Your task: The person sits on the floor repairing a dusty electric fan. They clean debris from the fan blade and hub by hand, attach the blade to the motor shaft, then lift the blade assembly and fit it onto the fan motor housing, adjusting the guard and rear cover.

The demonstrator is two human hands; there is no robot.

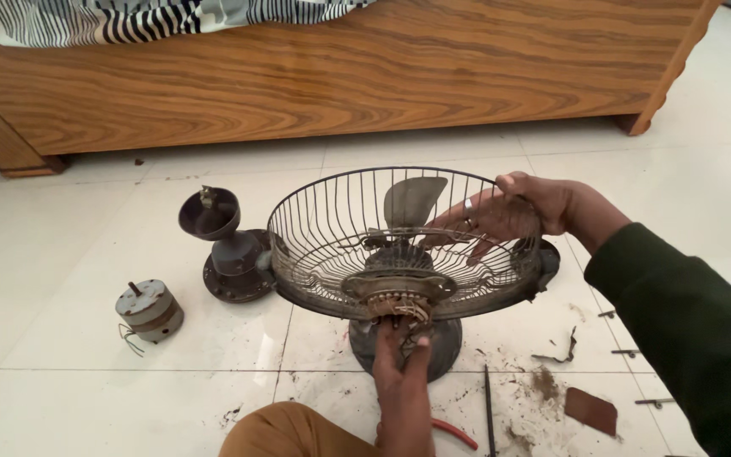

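Note:
A rusty wire fan guard [323,228] is held tilted above the white tiled floor. Grey fan blades [414,201] show through its wires. My right hand [509,210] grips the guard's far right rim, fingers spread over the wires, a ring on one finger. My left hand [399,347] comes up from below and pinches the guard's worn centre hub [398,298]. Under the guard a dark round fan part [443,347] stands on the floor, partly hidden.
A dark fan stand base [228,254] with a cup-shaped top stands left of the guard. A small grey motor [149,310] with wires lies further left. Screws [626,352], a brown flat piece [590,410], dirt, a thin dark tool [488,406] and a red-handled tool [454,433] lie at right. A wooden bed frame [365,68] spans the back.

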